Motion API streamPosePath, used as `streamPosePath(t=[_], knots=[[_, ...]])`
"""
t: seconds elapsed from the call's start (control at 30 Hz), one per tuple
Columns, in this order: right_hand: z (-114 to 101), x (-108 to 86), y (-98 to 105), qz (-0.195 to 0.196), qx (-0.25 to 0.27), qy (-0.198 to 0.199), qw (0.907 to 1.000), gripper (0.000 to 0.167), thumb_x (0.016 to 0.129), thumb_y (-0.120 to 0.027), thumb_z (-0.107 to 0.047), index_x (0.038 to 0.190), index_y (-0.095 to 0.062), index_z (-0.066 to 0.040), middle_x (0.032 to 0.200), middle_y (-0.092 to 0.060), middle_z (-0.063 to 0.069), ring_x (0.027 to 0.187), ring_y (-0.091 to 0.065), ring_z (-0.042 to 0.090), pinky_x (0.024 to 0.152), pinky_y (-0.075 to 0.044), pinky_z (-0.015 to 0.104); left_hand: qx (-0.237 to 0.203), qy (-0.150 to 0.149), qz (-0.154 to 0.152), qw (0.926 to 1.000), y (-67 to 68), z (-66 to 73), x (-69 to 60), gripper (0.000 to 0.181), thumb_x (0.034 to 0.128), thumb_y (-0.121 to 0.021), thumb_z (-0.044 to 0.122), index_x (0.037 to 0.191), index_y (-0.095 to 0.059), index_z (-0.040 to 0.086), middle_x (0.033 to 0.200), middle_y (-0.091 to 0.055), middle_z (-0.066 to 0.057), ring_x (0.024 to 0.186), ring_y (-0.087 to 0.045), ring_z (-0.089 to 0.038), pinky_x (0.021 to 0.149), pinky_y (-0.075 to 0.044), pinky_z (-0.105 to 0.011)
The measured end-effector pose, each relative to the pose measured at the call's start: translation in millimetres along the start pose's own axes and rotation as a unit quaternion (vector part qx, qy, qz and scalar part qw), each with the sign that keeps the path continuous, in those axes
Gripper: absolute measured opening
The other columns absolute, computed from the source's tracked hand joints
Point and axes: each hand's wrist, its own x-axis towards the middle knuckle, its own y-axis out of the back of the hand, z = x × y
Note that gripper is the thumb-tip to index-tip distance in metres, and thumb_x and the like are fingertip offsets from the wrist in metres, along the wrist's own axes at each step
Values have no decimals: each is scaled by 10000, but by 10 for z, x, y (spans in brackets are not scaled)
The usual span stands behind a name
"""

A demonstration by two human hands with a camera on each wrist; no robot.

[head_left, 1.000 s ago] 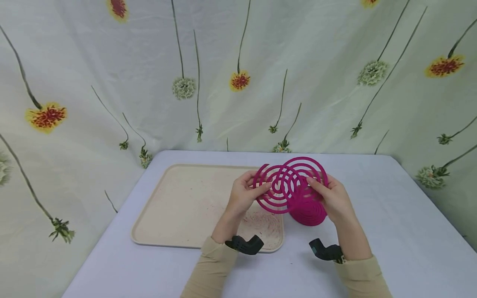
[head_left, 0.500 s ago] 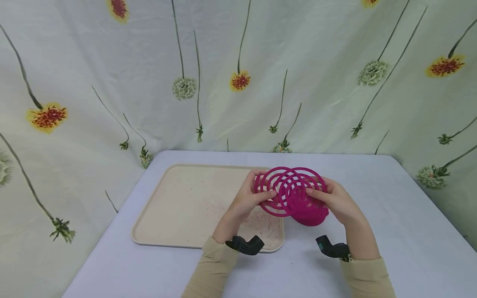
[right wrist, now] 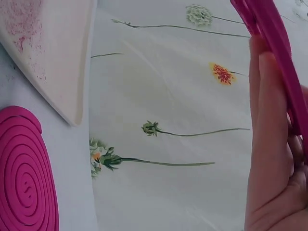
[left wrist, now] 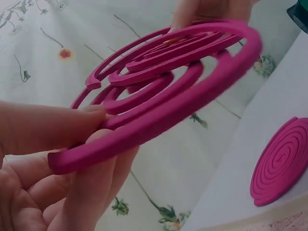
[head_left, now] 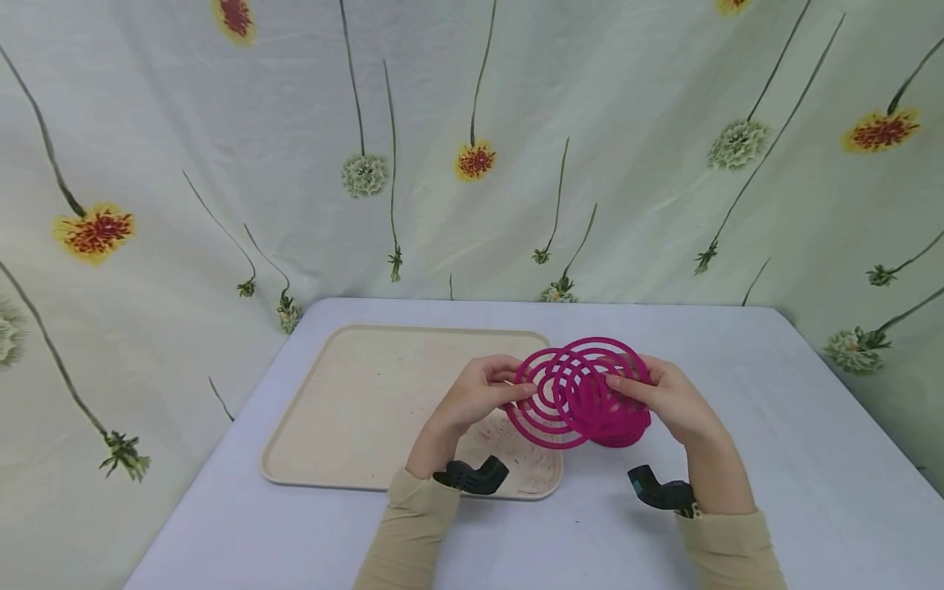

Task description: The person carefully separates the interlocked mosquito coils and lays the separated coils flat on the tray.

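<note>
Two overlapping magenta spiral coils are held in the air between the hands. The left hand (head_left: 479,393) pinches the left coil (head_left: 542,437) by its edge; in the left wrist view the thumb and fingers (left wrist: 91,187) grip its outer turn (left wrist: 159,118). My right hand (head_left: 667,397) pinches the right coil (head_left: 627,348) between thumb and fingers, and in the right wrist view the hand (right wrist: 274,139) lies along a magenta coil (right wrist: 286,62). Below them, a flat tightly wound magenta spiral (head_left: 623,434) rests on the table; it shows fully coiled in the left wrist view (left wrist: 281,161).
A beige tray (head_left: 354,410) with reddish crumbs near its right end lies left of the flat spiral, partly under the left hand. The white-covered table (head_left: 796,442) extends to the right. A flower-patterned cloth (head_left: 627,98) hangs behind the table.
Both hands and the held coils have lowered slightly. The left hand has shifted a little left since half a second ago, and the coils' overlap has changed.
</note>
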Motion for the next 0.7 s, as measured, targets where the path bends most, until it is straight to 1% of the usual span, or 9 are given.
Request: streamPosePath(t=[0.07, 0.1, 0.2, 0.33, 0.47, 0.53, 0.6, 0.67, 0.7], knots=[[-11, 13, -41, 385, 134, -8, 9992, 420, 906, -622, -144, 1194, -484, 129, 885, -675, 16, 779, -663, 138, 735, -548, 273, -310, 55, 223, 9993, -4, 3, 8, 268, 870, -654, 79, 1091, -586, -56, 951, -661, -192, 753, -653, -154, 700, -564, -360], [-16, 20, -61, 519, 210, -6, 9984, 433, 912, -617, -154, 1218, -474, 118, 906, -671, -6, 799, -661, 127, 743, -547, 270, -465, 71, 325, 9984, -7, 5, 14, 269, 873, -649, 77, 1092, -571, -57, 969, -657, -201, 764, -655, -157, 722, -561, -381], [-35, 39, -119, 837, 593, -61, 9947, 436, 925, -603, -164, 1242, -449, 92, 927, -661, -58, 837, -655, 103, 761, -541, 259, -894, 95, 619, 9940, -25, 15, 26, 269, 880, -641, 77, 1100, -544, -43, 994, -655, -180, 789, -655, -160, 758, -554, -387], [-54, 56, -186, 1070, 1231, -90, 9866, 429, 937, -577, -138, 1265, -407, 81, 936, -653, -82, 863, -645, 81, 775, -533, 234, -1320, -1, 1060, 9856, -73, 27, 36, 296, 882, -641, 74, 1132, -518, -23, 1025, -655, -136, 852, -665, -193, 776, -548, -330], [-59, 72, -232, 1075, 1780, 36, 9781, 440, 943, -560, -109, 1309, -372, 47, 988, -646, -70, 905, -644, 85, 796, -528, 238, -1675, -221, 1360, 9762, -156, 32, 50, 393, 892, -634, 87, 1202, -418, -21, 1144, -614, -159, 989, -643, -263, 838, -523, -332], [-61, 77, -247, 1038, 1998, 134, 9742, 409, 941, -549, -79, 1300, -375, 14, 1010, -642, -57, 915, -647, 95, 796, -529, 245, -1860, -325, 1390, 9721, -204, 30, 55, 435, 898, -628, 92, 1232, -362, 10, 1202, -585, -162, 1057, -611, -305, 870, -507, -341], [-59, 74, -252, 989, 2117, 222, 9721, 369, 933, -535, -39, 1268, -382, -23, 1011, -637, -48, 904, -651, 100, 786, -533, 247, -1976, -416, 1332, 9703, -243, 23, 60, 477, 905, -621, 100, 1259, -306, 52, 1247, -559, -160, 1090, -593, -309, 892, -493, -351], [-57, 68, -247, 920, 2196, 268, 9709, 347, 919, -527, -5, 1232, -388, -56, 1003, -635, -42, 891, -653, 104, 775, -537, 249, -2055, -428, 1188, 9705, -262, 20, 58, 507, 919, -602, 114, 1290, -258, 82, 1273, -539, -155, 1105, -585, -306, 907, -484, -365], [-55, 65, -238, 877, 2198, 273, 9712, 345, 912, -525, 8, 1220, -389, -65, 1000, -635, -40, 886, -652, 105, 769, -539, 250, -2020, -403, 1111, 9722, -261, 20, 56, 510, 925, -594, 124, 1300, -250, 90, 1273, -536, -156, 1095, -593, -290, 911, -483, -366]])
